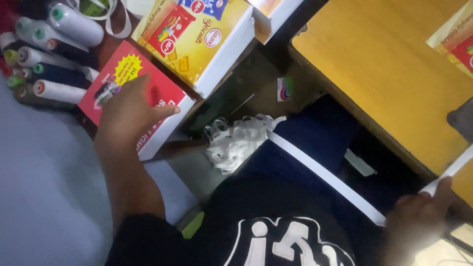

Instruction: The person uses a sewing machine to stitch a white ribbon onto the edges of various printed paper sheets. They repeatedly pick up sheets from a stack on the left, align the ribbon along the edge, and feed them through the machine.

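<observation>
A yellow table point(384, 74) fills the right side. The left hand point(129, 114) lies flat, fingers spread, on a red box point(132, 96) beside thread spools point(49, 54). The right hand point(419, 216) pinches a white strip point(325, 175) stretched across the lap from a pile of white strip point(236, 140).

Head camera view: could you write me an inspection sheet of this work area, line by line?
Surface: yellow wooden table at right; grey floor at left.
Job's things: red box under the left hand; white strip running across the lap to the right hand.
Clutter: yellow carton, thread cones lying in a row, heap of white tape.
Grippers: left hand flat on the red box; right hand pinching the white strip.
Cables: thin cable at lower right, blurred.
Surroundings: dark clothing with white lettering fills the foreground.
</observation>
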